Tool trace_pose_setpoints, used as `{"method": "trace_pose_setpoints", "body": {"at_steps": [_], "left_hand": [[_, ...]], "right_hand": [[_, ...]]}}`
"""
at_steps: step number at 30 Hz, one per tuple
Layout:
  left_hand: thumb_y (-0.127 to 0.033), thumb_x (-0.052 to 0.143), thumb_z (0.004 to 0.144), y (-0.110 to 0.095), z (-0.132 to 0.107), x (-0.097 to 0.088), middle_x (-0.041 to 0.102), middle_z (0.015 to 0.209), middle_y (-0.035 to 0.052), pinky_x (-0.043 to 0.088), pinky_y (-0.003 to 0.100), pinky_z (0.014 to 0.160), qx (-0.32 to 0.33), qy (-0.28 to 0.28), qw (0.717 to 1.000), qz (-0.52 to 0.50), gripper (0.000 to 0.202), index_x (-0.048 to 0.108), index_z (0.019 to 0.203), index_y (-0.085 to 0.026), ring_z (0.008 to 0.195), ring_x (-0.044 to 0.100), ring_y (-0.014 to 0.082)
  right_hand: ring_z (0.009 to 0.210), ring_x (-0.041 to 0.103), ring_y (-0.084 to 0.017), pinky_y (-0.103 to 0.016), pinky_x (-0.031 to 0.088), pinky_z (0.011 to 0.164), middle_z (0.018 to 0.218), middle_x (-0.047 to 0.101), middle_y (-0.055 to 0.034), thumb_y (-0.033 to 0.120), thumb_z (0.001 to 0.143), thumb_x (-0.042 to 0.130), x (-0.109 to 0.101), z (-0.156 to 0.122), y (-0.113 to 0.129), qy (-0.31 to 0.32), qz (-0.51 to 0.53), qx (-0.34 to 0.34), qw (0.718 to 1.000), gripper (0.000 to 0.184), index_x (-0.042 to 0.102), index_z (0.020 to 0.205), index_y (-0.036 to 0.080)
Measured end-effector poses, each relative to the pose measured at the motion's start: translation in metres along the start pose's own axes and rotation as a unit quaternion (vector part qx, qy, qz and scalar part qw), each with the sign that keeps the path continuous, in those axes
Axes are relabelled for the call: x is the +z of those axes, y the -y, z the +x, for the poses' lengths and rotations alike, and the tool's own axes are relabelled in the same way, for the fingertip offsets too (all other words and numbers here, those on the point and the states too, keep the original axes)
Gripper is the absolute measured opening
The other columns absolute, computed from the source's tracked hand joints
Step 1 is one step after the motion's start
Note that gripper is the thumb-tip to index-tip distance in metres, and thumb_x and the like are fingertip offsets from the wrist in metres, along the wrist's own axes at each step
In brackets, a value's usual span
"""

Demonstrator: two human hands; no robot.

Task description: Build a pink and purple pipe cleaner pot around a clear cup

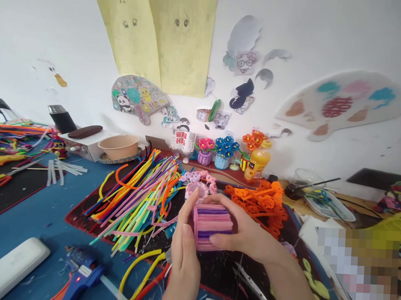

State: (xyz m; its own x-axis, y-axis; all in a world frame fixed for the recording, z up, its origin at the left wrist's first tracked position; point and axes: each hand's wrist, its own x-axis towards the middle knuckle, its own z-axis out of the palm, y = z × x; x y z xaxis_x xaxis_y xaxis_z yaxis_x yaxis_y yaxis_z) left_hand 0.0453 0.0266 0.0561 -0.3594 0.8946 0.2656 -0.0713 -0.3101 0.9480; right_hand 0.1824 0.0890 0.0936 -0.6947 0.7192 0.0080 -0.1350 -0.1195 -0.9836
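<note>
In the middle of the head view is a small cylindrical pot (213,222) made of pink and purple pipe cleaners, lying on its side with a pink ring round its left end. My right hand (243,224) wraps round it from the right, thumb across the front strips and fingers over the top. My left hand (188,245) presses against the ringed end, its fingers nearly straight; its fingertips are partly hidden. Just behind the hands are pink and lilac pipe-cleaner flowers (199,181). Loose coloured pipe cleaners (140,196) lie in a heap to the left.
Orange pipe-cleaner flowers (258,202) are piled at right. Near the front lie a blue glue gun (86,271), scissors (250,282) and a white case (13,268). Small flower pots (222,160) and a juice bottle (257,162) stand by the wall. A bowl (118,146) is back left.
</note>
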Motion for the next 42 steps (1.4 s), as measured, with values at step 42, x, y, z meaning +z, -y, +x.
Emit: {"method": "trace_pose_setpoints", "body": {"at_steps": [42], "left_hand": [[-0.054,0.071,0.085,0.003,-0.003,0.013,0.054,0.151,0.0098,0.041,0.042,0.115,-0.194,0.075,0.941,-0.268,0.067,0.053,0.145,-0.028,0.141,0.047,0.032]], "right_hand": [[0.126,0.06,-0.028,-0.038,0.052,0.097,0.15,0.054,-0.0041,0.042,0.076,0.086,-0.033,-0.022,0.015,-0.039,-0.05,-0.045,0.997,0.071,0.055,0.14,0.036]]}}
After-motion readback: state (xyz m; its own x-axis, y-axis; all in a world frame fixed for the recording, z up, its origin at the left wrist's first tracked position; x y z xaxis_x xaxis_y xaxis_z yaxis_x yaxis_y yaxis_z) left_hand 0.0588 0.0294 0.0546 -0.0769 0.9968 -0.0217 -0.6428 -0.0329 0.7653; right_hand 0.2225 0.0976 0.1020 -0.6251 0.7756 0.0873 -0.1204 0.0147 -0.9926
